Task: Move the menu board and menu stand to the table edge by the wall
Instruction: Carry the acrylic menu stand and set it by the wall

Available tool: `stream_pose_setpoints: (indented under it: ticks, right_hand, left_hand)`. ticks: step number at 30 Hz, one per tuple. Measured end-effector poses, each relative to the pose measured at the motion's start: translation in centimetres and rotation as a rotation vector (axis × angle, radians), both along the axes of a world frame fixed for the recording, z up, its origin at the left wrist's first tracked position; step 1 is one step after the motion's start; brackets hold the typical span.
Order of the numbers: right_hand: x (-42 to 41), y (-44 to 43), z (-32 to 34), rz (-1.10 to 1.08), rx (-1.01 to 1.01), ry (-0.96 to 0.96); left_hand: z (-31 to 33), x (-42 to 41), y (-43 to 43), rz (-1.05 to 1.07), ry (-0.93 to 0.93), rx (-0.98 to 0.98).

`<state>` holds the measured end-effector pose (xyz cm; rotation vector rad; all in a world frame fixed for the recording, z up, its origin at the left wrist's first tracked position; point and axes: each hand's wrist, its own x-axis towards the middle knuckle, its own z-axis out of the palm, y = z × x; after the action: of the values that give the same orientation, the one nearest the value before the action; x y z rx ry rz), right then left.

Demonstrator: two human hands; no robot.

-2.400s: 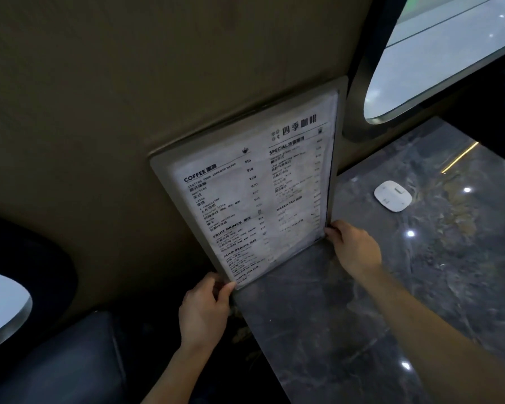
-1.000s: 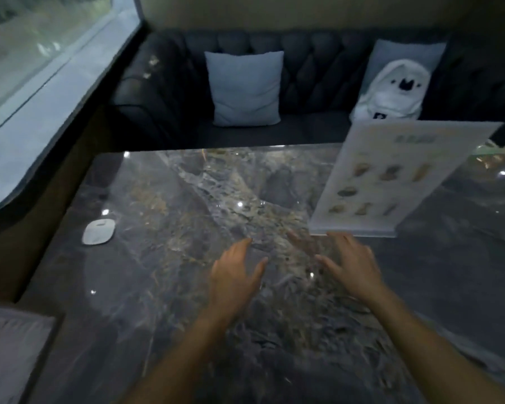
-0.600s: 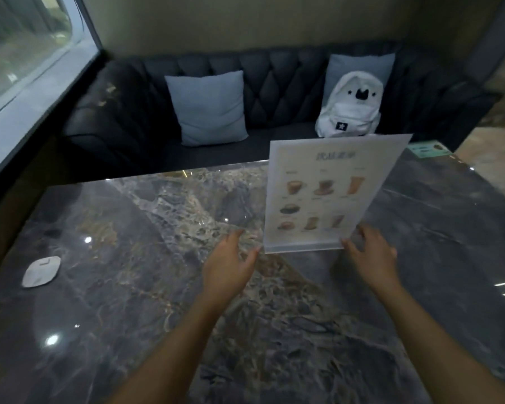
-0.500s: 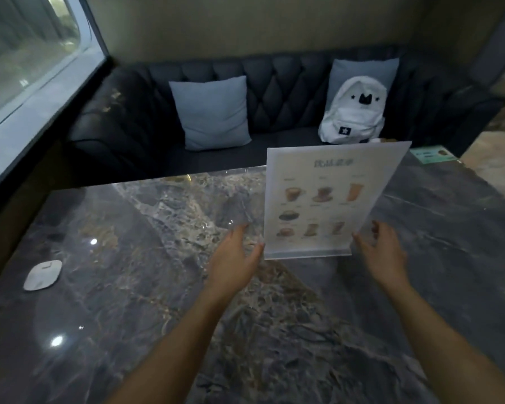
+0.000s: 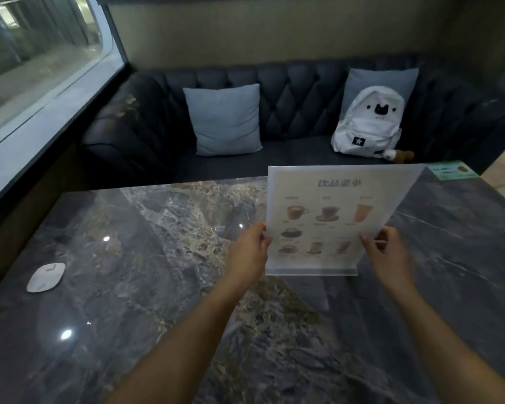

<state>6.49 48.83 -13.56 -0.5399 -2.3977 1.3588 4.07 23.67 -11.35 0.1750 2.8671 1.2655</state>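
Observation:
The menu stand (image 5: 327,211), a clear upright holder with a drinks sheet showing cups and a heading, stands on the dark marble table (image 5: 146,287) right of centre. My left hand (image 5: 250,252) pinches its left edge. My right hand (image 5: 387,255) pinches its right edge low down. The stand's base still looks to rest on the tabletop. The menu board is out of view.
A small white square device (image 5: 45,277) lies near the table's left side, below the window wall (image 5: 35,91). Beyond the far edge is a dark sofa with a grey cushion (image 5: 225,119) and a white backpack (image 5: 368,123). A green card (image 5: 451,169) lies at the far right corner.
Both hands let go of the menu board at the wall, my view swung to the table, and my hands reached forward and closed on the two side edges of the menu stand.

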Motion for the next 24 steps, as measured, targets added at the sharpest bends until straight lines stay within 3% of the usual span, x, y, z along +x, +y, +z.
stream_pose_setpoints:
  ticks: [13, 24]
  right_hand:
    - [-0.7, -2.7, 1.6, 0.074, -0.013, 0.062]
    - [-3.2, -12.4, 3.1, 0.271, -0.045, 0.127]
  left_hand:
    - [1.1, 0.7, -2.8, 0.139, 0.034, 0.19]
    - [2.6, 3.0, -12.0, 0.324, 0.137, 0.246]
